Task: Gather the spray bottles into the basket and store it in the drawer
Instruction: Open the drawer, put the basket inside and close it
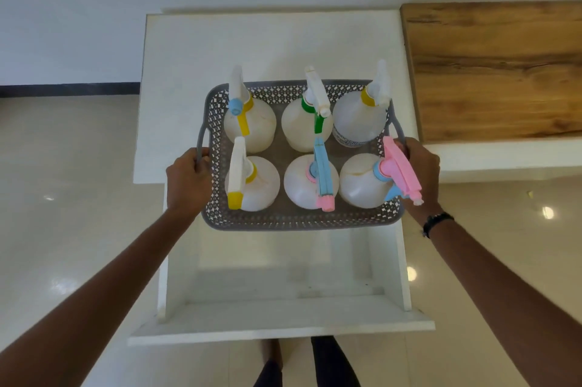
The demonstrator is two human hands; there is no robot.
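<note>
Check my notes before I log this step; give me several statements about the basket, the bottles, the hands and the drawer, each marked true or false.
1. The grey basket holds six spray bottles in two rows of three. True.
2. Only the left hand grips the basket. False: the right hand holds the opposite handle too.
3. The drawer below the basket is pulled open. True.
4. The bottle with the pink sprayer stands nearest the left hand. False: it stands in the corner by the right hand.
5. A spray bottle is left standing on the wooden counter. False: none shows there.
</note>
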